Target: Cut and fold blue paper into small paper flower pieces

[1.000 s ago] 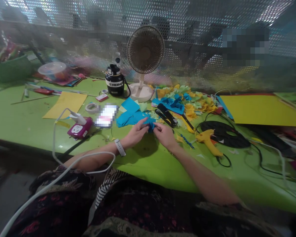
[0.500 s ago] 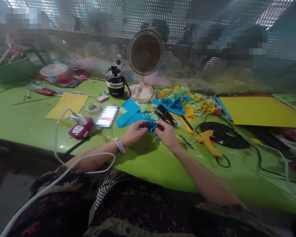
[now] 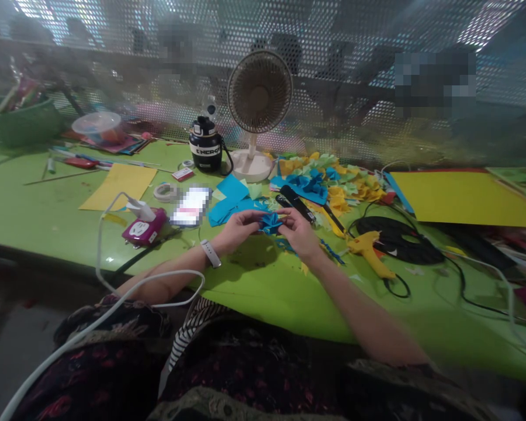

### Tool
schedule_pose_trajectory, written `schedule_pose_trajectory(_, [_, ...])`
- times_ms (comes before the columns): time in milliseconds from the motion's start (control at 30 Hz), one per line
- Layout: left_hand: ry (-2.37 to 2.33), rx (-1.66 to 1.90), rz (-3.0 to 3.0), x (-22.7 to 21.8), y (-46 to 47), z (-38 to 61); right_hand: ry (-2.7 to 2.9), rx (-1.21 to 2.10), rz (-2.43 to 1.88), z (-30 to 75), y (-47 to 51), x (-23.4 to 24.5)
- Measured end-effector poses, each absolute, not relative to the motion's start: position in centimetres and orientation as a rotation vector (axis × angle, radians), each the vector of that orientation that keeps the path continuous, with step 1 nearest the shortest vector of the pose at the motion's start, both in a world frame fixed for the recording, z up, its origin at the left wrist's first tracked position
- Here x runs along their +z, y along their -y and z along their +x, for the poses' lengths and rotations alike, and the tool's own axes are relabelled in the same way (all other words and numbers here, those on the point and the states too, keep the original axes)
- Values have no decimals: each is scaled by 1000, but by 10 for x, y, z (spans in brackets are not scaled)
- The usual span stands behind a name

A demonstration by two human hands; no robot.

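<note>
You are pinching a blue paper bundle (image 3: pixel 270 223) between both hands, and its creased, folded layers are bunching into a small ruffled knot. Your left grip (image 3: pixel 236 229) is closing on it from the left and your right grip (image 3: pixel 298 234) from the right, with fingertips touching it on each side, so it is sitting between them, held over the bench (image 3: pixel 48 216). A white band (image 3: pixel 211 253) is circling your left wrist. Just beyond your hands, a black stapler (image 3: pixel 296 203) is lying beside a heap of cut blue, yellow and green paper scraps (image 3: pixel 328 181). To the left, loose blue paper sheets (image 3: pixel 230 202) are lying near a blurred phone (image 3: pixel 191 206), a tape roll (image 3: pixel 165 192) and a magenta socket (image 3: pixel 144 229). To the right, a yellow glue gun (image 3: pixel 367 245) is resting near a coiled black cable (image 3: pixel 394 240). Farther back, a black bottle (image 3: pixel 205 144) labelled "ENERG", the rest unclear, is standing beside a small fan (image 3: pixel 259 93).
</note>
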State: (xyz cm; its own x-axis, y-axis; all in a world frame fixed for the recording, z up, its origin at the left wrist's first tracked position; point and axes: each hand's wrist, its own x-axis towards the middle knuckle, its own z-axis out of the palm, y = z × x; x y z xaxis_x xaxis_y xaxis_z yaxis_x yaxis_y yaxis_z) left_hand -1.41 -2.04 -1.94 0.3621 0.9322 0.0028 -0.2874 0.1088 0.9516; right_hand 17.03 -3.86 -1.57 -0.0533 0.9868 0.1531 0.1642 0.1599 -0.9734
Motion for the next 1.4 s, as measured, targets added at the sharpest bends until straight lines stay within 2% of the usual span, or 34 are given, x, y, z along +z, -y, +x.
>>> schedule_pose_trajectory(567, [-765,1025,931,-18,23,-15,1332,1061,-1154,162,47,-11])
schedule_pose_trajectory(833, [-913,1026,1212,-20,20,-15,1307,1051,-1194,162,48,-12])
schedule_pose_trajectory(1133, [-1057,1020,1460,-16,9,-24,1572,677,-1320,180,35,-18])
schedule_pose_trajectory(1400, [-1004,1241,1123,-2,-6,-33,1880,536,-1371,186,28,-27])
